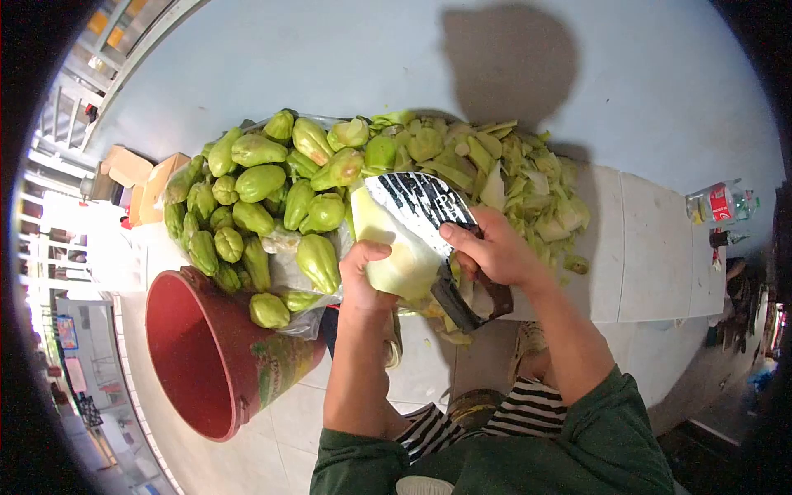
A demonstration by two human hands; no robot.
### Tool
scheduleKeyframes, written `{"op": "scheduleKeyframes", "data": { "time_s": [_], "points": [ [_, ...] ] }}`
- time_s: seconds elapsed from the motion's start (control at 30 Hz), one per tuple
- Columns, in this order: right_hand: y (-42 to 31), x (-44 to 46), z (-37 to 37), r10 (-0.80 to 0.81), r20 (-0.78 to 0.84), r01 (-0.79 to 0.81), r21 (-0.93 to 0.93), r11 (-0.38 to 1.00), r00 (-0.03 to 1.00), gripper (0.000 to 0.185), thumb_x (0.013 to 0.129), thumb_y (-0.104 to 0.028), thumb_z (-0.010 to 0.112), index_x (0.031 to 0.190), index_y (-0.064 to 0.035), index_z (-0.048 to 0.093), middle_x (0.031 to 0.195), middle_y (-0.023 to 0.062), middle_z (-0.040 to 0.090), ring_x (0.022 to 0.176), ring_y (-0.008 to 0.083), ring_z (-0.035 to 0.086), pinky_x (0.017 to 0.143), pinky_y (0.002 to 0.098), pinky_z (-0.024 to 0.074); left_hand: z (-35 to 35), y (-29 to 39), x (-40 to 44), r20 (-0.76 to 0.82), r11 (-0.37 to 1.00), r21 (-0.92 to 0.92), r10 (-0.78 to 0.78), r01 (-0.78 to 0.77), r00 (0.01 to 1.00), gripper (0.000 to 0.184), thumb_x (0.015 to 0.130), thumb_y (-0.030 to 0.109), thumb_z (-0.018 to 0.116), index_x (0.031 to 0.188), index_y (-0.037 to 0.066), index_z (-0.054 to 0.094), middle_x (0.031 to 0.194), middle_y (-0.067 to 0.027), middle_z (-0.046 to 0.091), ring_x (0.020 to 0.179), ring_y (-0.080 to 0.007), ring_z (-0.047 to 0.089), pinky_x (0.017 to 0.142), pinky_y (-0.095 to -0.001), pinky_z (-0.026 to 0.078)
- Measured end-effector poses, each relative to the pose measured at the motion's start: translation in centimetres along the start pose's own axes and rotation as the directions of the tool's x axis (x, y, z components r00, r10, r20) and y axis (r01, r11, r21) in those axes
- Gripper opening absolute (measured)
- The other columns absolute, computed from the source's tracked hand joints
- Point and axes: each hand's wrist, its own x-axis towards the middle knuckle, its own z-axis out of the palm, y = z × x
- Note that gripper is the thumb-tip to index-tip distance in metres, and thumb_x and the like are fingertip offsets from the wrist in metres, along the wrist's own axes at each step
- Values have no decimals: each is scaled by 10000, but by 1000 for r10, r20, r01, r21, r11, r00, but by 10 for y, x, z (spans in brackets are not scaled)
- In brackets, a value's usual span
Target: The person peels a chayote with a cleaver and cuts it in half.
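Note:
My left hand (365, 272) is closed around the lower left side of a large, pale, peeled chayote (406, 268). My right hand (495, 252) grips a broad knife (421, 202) whose blade has black stripes and whitish smears. Its dark handle (455, 304) shows below my fingers. The blade lies across the upper side of the chayote, partly covering it; whether the edge is cutting in cannot be seen. Just behind and left of my hands is a pile of whole green chayotes (260, 183). Behind the knife, to the right, lies a heap of green peelings (528, 190).
A red bucket (194, 355) stands tilted in view at the lower left, beside the pile. Cardboard boxes (153, 186) are at the far left. A plastic bottle with a red label (722, 202) lies at the right, on the pale tiled ledge (652, 247) against the wall.

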Motion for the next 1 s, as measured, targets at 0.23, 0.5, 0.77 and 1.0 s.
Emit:
{"op": "scheduleKeyframes", "data": {
  "time_s": [0.23, 0.5, 0.77, 1.0],
  "points": [
    [-18, -4, -36, 121, 67, -114, -99, 989, 990, 311, 923, -315, 627, 791, -36, 589, 568, -9, 525, 482, 91, 489, 457, 295, 392, -15, 10, 1, 49, 998, 36, -53, 51, 997, 757, 666, 191, 555, 1372, -34, 403, 1187, -244, 588, 1030, -406, 611, 921, -485, 501],
    [5, -9, 10, -215, -88, 140, -520, 843, 973, 232, 859, -210, 649, 937, -3, 578, 786, 162, 661, 621, 335, 639, 539, 431, 488, -4, 19, 14, -54, 903, -14, 428, -430, 902, 515, 994, 516, 366, 1437, 255, 356, 1136, -181, 580, 1000, -371, 588, 791, -502, 529],
    [30, -21, 64, -645, 198, 523, -772, 361, 738, 131, 810, -152, 575, 893, -71, 515, 731, 82, 526, 596, 253, 632, 484, 367, 536, -34, 12, 23, -59, 719, -53, 690, -693, 721, 565, 976, 608, 342, 1445, 295, 368, 1199, -183, 551, 1080, -375, 554, 876, -517, 519],
    [31, -24, 71, -660, 231, 541, -780, 313, 715, 151, 796, -164, 567, 901, -71, 511, 711, 63, 517, 603, 215, 624, 482, 338, 542, -22, 11, 19, -52, 654, -72, 751, -753, 658, 594, 982, 593, 375, 1449, 228, 327, 1164, -151, 557, 1072, -314, 556, 941, -430, 458]
  ]
}}
